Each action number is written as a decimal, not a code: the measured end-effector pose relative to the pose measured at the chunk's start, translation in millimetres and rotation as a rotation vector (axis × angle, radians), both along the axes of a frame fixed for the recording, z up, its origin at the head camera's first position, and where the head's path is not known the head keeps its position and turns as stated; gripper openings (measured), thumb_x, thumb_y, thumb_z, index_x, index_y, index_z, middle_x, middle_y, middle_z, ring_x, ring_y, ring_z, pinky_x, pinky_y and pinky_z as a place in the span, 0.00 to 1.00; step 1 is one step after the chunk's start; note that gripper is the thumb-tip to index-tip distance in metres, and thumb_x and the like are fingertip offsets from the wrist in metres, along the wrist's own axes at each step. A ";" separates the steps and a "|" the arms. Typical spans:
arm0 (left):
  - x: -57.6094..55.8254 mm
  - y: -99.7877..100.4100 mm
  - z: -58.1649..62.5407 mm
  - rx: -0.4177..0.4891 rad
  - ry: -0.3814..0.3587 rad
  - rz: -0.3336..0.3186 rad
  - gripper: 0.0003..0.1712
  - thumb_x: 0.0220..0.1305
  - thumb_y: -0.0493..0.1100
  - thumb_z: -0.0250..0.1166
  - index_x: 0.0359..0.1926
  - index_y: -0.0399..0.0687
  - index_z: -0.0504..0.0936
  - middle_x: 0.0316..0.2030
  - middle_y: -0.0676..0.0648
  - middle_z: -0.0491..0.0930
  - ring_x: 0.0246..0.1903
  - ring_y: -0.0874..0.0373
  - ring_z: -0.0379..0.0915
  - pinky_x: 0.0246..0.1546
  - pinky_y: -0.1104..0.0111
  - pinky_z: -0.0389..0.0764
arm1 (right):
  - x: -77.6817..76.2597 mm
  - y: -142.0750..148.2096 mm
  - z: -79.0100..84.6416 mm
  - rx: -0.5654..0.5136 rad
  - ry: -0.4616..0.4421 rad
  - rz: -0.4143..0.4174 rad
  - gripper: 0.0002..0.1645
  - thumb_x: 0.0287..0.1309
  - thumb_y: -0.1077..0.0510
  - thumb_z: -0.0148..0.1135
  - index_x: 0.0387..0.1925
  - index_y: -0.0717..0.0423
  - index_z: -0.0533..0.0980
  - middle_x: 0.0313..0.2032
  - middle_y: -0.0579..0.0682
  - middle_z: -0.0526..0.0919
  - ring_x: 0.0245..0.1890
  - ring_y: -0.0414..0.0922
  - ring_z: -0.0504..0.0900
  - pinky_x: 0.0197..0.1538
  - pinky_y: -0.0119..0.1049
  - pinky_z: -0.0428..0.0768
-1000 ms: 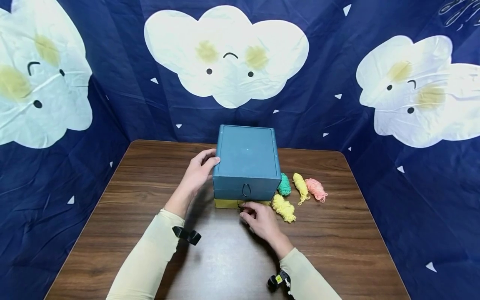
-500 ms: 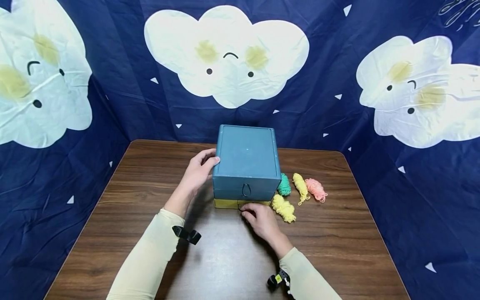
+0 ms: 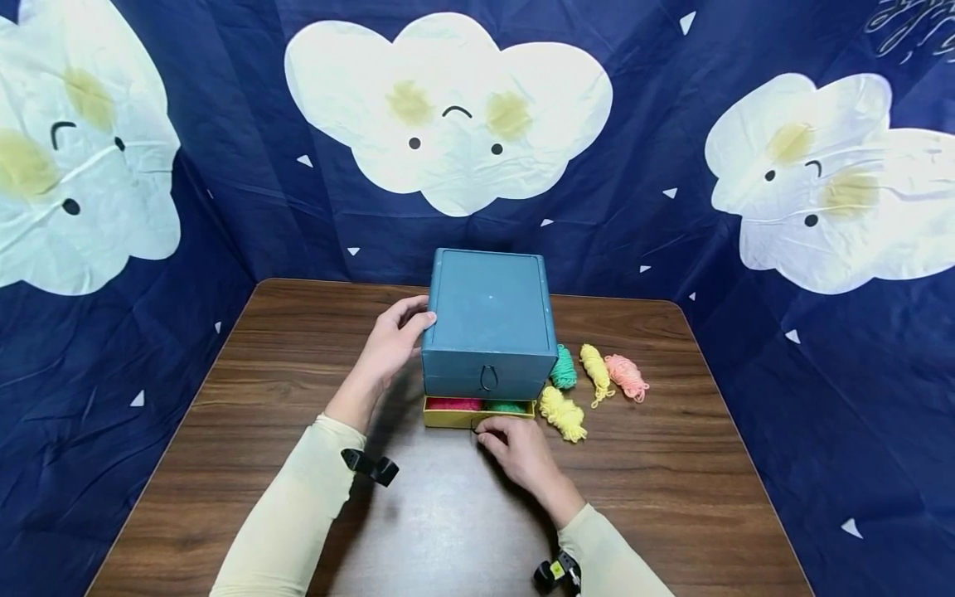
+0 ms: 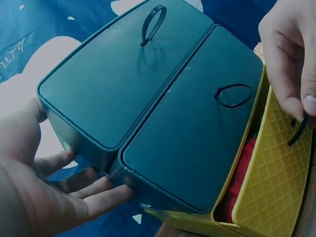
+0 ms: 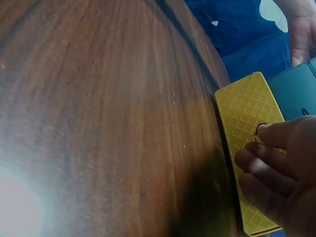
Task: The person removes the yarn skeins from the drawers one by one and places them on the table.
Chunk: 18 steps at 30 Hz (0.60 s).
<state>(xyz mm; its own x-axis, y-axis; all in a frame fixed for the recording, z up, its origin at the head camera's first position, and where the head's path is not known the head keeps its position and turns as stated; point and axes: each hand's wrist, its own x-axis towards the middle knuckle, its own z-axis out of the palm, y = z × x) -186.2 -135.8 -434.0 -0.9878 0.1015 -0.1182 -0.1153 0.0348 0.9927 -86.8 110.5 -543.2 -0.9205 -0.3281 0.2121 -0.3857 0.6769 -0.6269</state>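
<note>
A stack of blue drawers [image 3: 488, 303] stands on the table, with a yellow drawer [image 3: 448, 421] at the bottom pulled partly out. My left hand [image 3: 390, 342] rests on the stack's left side, its fingers extended along the blue wall in the left wrist view. By thumb and fingers, my right hand [image 3: 525, 456] pinches the black loop handle [image 4: 298, 132] on the yellow front. Red yarn [image 3: 455, 404] and green yarn [image 3: 507, 406] show inside the gap. Two more black loops hang on the blue fronts, including an upper loop [image 4: 154, 24].
Right of the stack lie several yarn bundles: a green bundle [image 3: 564, 368], a yellow bundle [image 3: 596, 371], a pink bundle [image 3: 627, 377] and a nearer yellow bundle [image 3: 563, 413]. The wooden table [image 3: 313, 332] meets a blue cloud-printed cloth [image 3: 642, 224] behind.
The yellow drawer has slid toward me with my right hand on its loop, and the yarn inside has come into view. My left hand has stayed on the stack's side.
</note>
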 end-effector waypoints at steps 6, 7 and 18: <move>-1.8 0.1 0.6 0.013 -0.005 0.004 0.31 0.73 0.50 0.62 0.73 0.50 0.70 0.68 0.43 0.71 0.64 0.47 0.71 0.63 0.44 0.76 | 8.7 0.3 1.7 0.011 0.005 0.015 0.05 0.64 0.58 0.70 0.39 0.47 0.88 0.40 0.42 0.91 0.44 0.42 0.88 0.51 0.40 0.85; -2.2 0.0 0.3 0.015 -0.005 0.003 0.31 0.73 0.50 0.62 0.73 0.50 0.69 0.68 0.43 0.71 0.63 0.48 0.71 0.63 0.45 0.76 | 10.2 0.5 2.2 0.011 0.004 0.018 0.05 0.64 0.58 0.70 0.39 0.47 0.88 0.40 0.42 0.91 0.44 0.42 0.88 0.51 0.40 0.85; -3.3 -0.6 -1.9 0.012 -0.004 -0.001 0.31 0.74 0.50 0.62 0.73 0.49 0.69 0.69 0.43 0.70 0.63 0.49 0.72 0.64 0.46 0.76 | 28.9 3.4 -1.9 0.013 -0.011 0.044 0.05 0.63 0.57 0.70 0.39 0.45 0.88 0.40 0.39 0.90 0.43 0.38 0.87 0.49 0.37 0.85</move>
